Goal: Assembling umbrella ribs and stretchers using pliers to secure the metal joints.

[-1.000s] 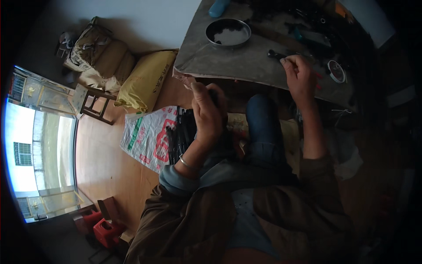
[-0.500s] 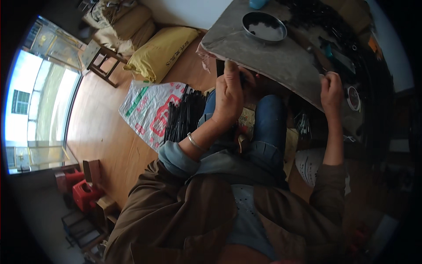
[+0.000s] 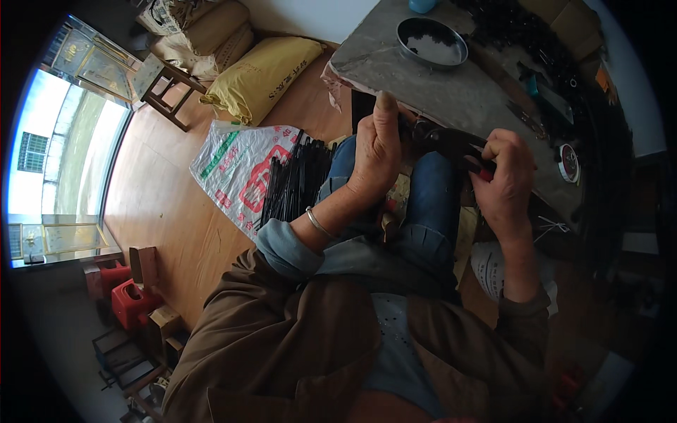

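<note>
My left hand (image 3: 375,154) is raised over my knees at the table's near edge, thumb up and fingers curled in. Something dark shows beside its fingers, but what they hold is mostly hidden. Just to the right, my right hand (image 3: 504,173) is closed around a dark tool (image 3: 455,143) with red on its handle. The tool's broad dark end points toward my left hand; its exact kind is unclear. Many long thin black strips (image 3: 300,176) lie bundled by my left knee, on a white printed sack (image 3: 226,166).
The grey table (image 3: 374,53) carries a round metal pan (image 3: 455,55), a blue cup (image 3: 422,5), a teal tool (image 3: 550,99), a small round tin (image 3: 568,162) and a heap of small black pieces (image 3: 518,35). Yellow sack (image 3: 264,77) and wooden stool (image 3: 169,84) stand at left.
My right hand has moved from the table's edge toward my left hand, and the dark tool with red now shows in it. My left hand has shifted slightly to the right.
</note>
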`<state>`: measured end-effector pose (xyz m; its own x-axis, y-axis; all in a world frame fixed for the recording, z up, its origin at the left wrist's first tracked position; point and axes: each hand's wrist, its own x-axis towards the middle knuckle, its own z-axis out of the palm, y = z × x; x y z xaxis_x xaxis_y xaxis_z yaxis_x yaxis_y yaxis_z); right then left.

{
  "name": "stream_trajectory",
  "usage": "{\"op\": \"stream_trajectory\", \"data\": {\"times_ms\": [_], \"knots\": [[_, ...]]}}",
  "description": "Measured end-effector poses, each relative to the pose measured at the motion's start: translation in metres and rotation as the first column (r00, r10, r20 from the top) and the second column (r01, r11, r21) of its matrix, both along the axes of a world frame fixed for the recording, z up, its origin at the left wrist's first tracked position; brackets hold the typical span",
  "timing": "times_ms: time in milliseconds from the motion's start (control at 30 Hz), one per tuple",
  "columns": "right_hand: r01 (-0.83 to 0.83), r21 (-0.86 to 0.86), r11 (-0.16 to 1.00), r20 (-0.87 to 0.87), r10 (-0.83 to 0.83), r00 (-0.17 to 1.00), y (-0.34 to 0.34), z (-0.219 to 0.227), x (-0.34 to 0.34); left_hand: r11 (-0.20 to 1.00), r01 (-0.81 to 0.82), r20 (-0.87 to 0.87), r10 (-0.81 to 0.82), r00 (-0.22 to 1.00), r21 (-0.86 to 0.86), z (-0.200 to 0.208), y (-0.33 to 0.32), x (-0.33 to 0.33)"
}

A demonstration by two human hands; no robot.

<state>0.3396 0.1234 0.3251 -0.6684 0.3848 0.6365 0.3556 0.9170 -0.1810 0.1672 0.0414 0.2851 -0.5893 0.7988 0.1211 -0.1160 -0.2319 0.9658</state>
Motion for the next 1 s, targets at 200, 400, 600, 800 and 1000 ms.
{"op": "stream_trajectory", "data": {"times_ms": [200, 400, 600, 800, 1000], "knots": [[0.009, -0.020, 1.000, 0.045, -0.008, 0.999, -0.003, 0.001, 0.000, 1.000, -0.009, 0.019, 0.009, 1.000, 0.007, 0.000, -0.003, -0.002], [-0.167, -0.977, 0.131, -0.142, 0.184, 0.973, -0.027, -0.014, 0.005, 0.999, -0.039, 0.019, 0.039, 0.999, -0.010, 0.004, -0.004, -0.009], [0.022, -0.993, -0.115, -0.029, 0.425, 0.905, -0.032, -0.016, 0.001, 1.000, -0.003, 0.012, 0.003, 1.000, 0.019, 0.002, -0.005, -0.005], [-0.172, -0.783, 0.598, -0.002, 0.274, 0.962, -0.021, -0.035, 0.003, 0.993, -0.049, -0.146, 0.033, 0.989, -0.105, -0.002, -0.004, -0.020], [-0.169, -0.806, -0.567, -0.383, 0.282, 0.879, -0.044, -0.035, 0.007, 0.998, 0.038, 0.017, -0.037, 0.999, -0.052, 0.003, -0.009, -0.016]]}}
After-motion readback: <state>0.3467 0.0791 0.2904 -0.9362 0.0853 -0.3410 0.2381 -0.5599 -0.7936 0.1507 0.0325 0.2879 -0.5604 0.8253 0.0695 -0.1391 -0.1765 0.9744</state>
